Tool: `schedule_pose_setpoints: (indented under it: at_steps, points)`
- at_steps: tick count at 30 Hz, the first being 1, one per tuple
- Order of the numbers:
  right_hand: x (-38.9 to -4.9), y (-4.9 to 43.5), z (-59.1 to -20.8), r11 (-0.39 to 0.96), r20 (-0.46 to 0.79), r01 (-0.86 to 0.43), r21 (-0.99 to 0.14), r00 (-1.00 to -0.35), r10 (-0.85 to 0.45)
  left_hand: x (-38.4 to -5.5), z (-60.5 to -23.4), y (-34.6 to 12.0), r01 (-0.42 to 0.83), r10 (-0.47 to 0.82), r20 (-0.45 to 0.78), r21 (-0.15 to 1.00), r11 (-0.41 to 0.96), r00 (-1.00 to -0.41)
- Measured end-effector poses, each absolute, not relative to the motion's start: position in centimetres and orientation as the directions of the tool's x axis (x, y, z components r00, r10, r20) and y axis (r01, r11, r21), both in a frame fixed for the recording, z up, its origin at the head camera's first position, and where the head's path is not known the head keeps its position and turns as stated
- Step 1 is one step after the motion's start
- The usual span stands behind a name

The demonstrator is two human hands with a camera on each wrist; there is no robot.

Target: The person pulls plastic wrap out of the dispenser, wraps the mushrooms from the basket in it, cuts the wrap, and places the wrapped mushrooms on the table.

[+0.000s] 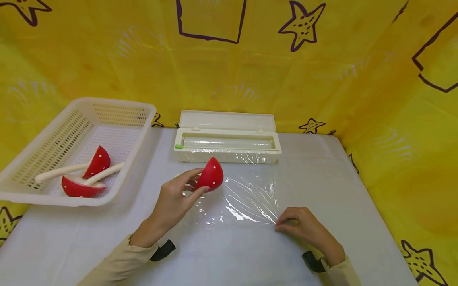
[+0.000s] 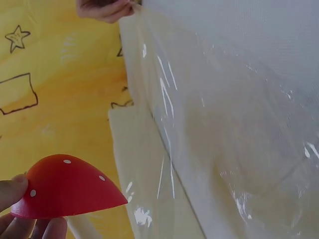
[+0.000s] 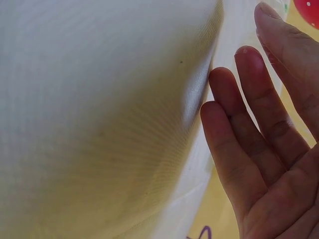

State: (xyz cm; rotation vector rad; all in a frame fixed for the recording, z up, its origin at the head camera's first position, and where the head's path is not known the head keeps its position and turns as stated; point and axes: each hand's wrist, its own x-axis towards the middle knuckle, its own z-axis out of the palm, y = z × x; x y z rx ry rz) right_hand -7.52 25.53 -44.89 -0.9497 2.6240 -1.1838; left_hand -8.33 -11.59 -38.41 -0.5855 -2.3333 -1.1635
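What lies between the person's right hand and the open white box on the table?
A stretch of creased clear plastic film, as the head view shows; it reaches from the white box to the right hand, which pinches its corner.

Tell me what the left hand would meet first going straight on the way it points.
Beyond the red ladle it grips, the left hand would probably meet the wrap dispenser; it may pass above, as depth is unclear.

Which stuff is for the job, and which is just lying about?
Probably for the job: red spotted ladle in the left fingers, clear film pinched by the right fingers, open film box, perhaps the basket and its two ladles.
Probably just around: yellow patterned cloth.
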Motion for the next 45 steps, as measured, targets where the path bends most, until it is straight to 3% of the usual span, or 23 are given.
schedule_pose_setpoints:
  at_steps: [15, 25, 36, 45]
  points:
    - [-7.6, 25.5, -44.9, 0.514, 0.145, -0.49, -0.704, -0.808, -0.571, -8.9, -39.4, -6.9, 0.617, 0.27, 0.575, 0.577, 0.535, -0.772]
    - [-7.7, 25.4, -45.0, 0.548, 0.093, -0.451, -0.705, -0.824, -0.559, -9.3, -40.8, -4.9, 0.603, 0.266, 0.56, 0.59, 0.537, -0.784]
    - [-7.7, 25.4, -45.1, 0.538, 0.127, -0.482, -0.691, -0.814, -0.566, -9.4, -42.3, -3.6, 0.469, 0.208, 0.436, 0.663, 0.584, -0.875]
    - [-7.8, 25.1, -44.9, 0.516, 0.136, -0.487, -0.704, -0.807, -0.575, -9.3, -42.2, -3.5, 0.4, 0.237, 0.323, 0.721, 0.566, -0.916]
